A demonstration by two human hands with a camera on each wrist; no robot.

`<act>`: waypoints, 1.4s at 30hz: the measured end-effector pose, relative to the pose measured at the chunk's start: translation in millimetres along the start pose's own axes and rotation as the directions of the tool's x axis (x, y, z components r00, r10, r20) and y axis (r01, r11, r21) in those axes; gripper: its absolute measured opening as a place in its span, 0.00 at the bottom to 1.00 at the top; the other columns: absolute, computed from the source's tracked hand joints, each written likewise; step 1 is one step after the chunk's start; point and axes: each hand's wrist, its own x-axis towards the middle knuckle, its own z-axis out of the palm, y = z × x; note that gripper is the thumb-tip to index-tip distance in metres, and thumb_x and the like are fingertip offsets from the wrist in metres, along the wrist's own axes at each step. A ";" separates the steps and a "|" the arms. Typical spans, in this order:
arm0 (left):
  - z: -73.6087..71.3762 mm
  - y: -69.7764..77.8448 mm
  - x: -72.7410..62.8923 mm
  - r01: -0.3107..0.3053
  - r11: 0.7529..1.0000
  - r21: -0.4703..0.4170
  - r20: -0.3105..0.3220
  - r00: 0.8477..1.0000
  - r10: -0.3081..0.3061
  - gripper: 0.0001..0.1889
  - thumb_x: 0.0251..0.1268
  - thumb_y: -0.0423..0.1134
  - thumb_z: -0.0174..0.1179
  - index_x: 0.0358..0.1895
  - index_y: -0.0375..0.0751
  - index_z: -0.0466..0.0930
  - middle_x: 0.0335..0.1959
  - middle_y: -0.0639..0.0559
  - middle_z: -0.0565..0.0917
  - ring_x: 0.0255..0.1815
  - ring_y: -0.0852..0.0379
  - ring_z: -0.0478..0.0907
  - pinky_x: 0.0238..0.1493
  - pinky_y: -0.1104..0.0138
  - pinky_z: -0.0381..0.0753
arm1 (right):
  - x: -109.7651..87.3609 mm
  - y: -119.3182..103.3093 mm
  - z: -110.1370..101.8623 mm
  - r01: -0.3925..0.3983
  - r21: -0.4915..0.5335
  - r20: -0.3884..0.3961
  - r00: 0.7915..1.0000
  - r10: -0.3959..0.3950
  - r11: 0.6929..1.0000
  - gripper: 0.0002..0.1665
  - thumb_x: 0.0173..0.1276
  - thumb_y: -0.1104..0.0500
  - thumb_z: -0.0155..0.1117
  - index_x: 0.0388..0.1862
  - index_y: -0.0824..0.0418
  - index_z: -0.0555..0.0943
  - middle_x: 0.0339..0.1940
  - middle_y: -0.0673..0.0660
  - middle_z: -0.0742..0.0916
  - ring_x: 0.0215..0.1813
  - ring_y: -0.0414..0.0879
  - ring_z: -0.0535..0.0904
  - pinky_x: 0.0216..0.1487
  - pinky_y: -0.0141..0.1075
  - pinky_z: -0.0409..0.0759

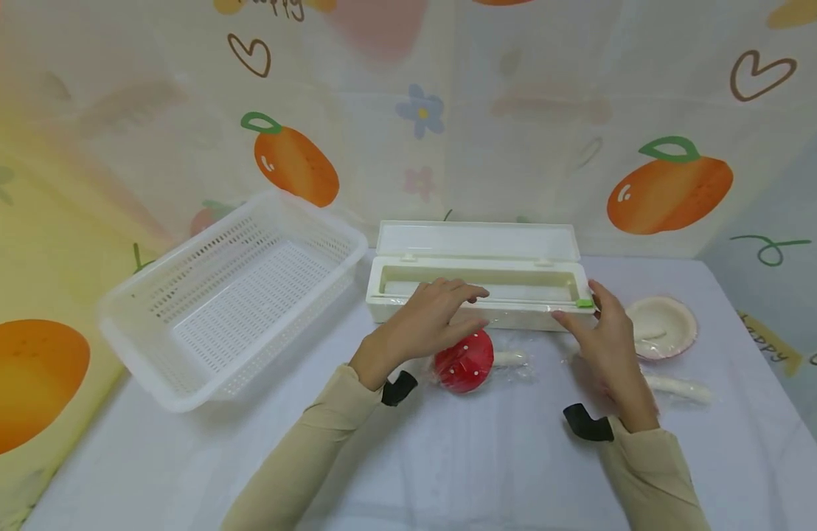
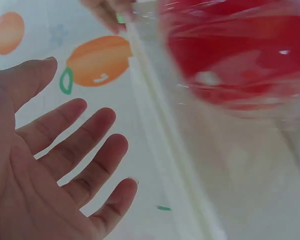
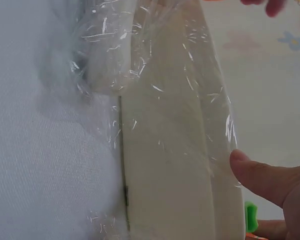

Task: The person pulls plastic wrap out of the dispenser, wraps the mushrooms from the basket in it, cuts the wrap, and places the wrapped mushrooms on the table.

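Note:
A long white cling film dispenser [image 1: 475, 317] stands at the back of the table with its lid [image 1: 475, 240] raised. My right hand [image 1: 607, 339] grips its right end, the thumb at the front edge and fingers near the green slider [image 3: 251, 217]. Clear film [image 3: 155, 90] lies across the dispenser's front. My left hand [image 1: 435, 317] hovers over the front left part, its fingers [image 2: 97, 165] spread and holding nothing. Below that hand lies a red, white-dotted mushroom shape [image 1: 464, 361], wrapped in clear film, with a white stem [image 1: 510, 359] pointing right.
On the left stands a large white perforated basket [image 1: 249, 369]. To the right of my right hand lie a shallow round white piece [image 1: 662, 324] with a pink rim and a white stick [image 1: 680, 389] in clear film. A printed curtain [image 1: 501, 147] hangs behind the table.

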 end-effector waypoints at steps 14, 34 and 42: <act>-8.5 31.6 74.3 -0.092 0.994 -0.061 0.183 0.978 0.102 0.20 0.72 0.45 0.58 0.64 0.44 0.78 0.52 0.52 0.85 0.54 0.57 0.79 0.57 0.71 0.76 | 5.5 7.3 -7.0 -0.012 -0.042 0.048 0.999 0.014 0.999 0.54 0.67 0.43 0.67 0.78 0.70 0.53 0.74 0.75 0.66 0.69 0.73 0.68 0.66 0.61 0.70; 38.5 46.1 142.4 0.004 0.996 -0.084 0.287 0.958 0.020 0.15 0.72 0.40 0.58 0.59 0.46 0.81 0.48 0.57 0.85 0.51 0.64 0.77 0.52 0.76 0.74 | 5.9 11.5 -7.4 -0.036 0.007 0.034 0.999 0.036 0.999 0.55 0.66 0.43 0.68 0.79 0.68 0.53 0.76 0.73 0.64 0.70 0.70 0.69 0.66 0.57 0.70; 50.5 52.3 153.5 0.020 0.998 -0.061 0.297 0.955 -0.001 0.15 0.71 0.42 0.60 0.57 0.47 0.83 0.47 0.58 0.85 0.47 0.66 0.77 0.48 0.77 0.73 | 6.6 13.1 -6.2 -0.008 -0.001 -0.003 1.000 0.008 1.000 0.50 0.65 0.44 0.69 0.76 0.67 0.60 0.73 0.69 0.70 0.69 0.66 0.72 0.65 0.48 0.76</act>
